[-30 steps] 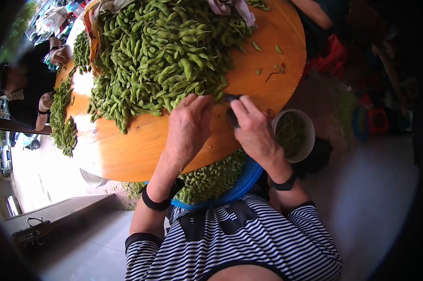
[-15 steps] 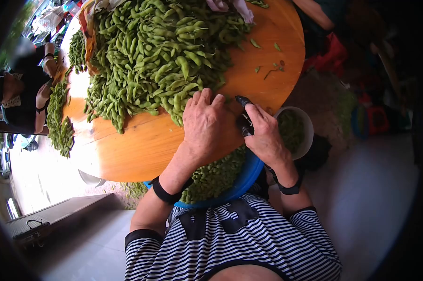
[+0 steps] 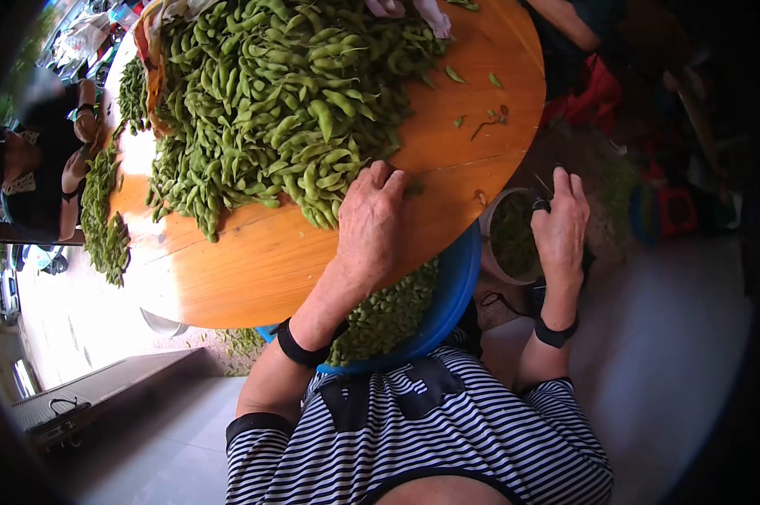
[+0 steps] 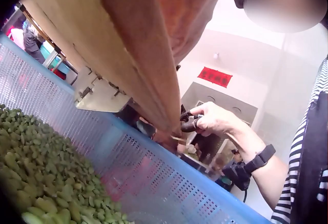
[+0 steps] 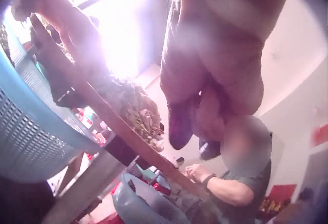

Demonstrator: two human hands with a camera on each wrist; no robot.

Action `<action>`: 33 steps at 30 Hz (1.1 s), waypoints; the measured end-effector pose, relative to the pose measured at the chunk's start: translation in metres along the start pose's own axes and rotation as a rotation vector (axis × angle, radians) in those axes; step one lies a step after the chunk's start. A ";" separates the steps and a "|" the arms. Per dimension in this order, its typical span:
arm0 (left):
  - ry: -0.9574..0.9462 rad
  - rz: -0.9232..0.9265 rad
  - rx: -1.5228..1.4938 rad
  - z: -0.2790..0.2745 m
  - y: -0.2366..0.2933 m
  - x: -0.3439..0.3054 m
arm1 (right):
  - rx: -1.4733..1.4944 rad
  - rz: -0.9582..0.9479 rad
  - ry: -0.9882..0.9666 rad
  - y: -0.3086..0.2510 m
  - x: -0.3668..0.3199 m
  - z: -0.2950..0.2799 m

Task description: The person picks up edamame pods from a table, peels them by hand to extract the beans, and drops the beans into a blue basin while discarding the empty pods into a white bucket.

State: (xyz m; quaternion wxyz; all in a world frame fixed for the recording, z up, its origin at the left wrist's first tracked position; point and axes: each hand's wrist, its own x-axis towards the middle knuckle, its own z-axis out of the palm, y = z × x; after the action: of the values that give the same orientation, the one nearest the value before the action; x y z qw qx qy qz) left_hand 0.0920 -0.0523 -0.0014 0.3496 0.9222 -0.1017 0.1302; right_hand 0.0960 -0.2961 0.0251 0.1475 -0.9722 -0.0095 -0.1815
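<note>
My left hand [image 3: 370, 223] is at the near right edge of the soybean pod pile [image 3: 262, 109], low over the wooden table [image 3: 245, 269]. Its fingers bend down; a small green bit shows beside the fingertips, and whether they grip it is unclear. Out past the table's right edge, my right hand [image 3: 561, 236] is raised beside a whitish bucket [image 3: 491, 252] of green scraps. Black covers sit on its thumb and a finger, which stand apart in the right wrist view, with nothing visible between them. A thin stem-like strand shows near its fingers in the head view.
Under the table edge, a blue basket [image 3: 460, 295] holds shelled green beans [image 3: 388, 316]. Loose bits [image 3: 488, 122] lie on the table's right part. Another person [image 3: 39, 160] works at the left beside more pods [image 3: 102, 219]. A pale cloth [image 3: 430, 17] lies beyond the pile.
My right hand has moved right, from over the table to beside the bucket, its fingers spreading. My left hand has shifted right, away from the right hand's earlier place, and stays by the pile.
</note>
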 end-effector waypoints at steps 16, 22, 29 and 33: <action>-0.276 -0.536 -1.043 -0.022 0.008 -0.033 | 1.169 0.108 -0.609 -0.068 -0.028 0.004; -0.413 -0.702 -1.238 -0.030 0.014 -0.042 | 1.335 0.091 -0.743 -0.057 -0.036 0.004; -0.424 -0.745 -1.438 -0.023 0.019 -0.061 | 1.590 0.302 -0.932 -0.047 -0.048 0.000; -0.094 -0.256 -0.587 -0.022 0.029 -0.062 | 0.797 -0.188 -0.405 -0.066 -0.055 -0.010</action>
State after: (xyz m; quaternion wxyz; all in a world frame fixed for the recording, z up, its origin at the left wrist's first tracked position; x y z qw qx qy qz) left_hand 0.0213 -0.0532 0.0129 0.6092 0.7923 -0.0340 0.0073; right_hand 0.0360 -0.2343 0.0332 0.4880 -0.8505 -0.1955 0.0173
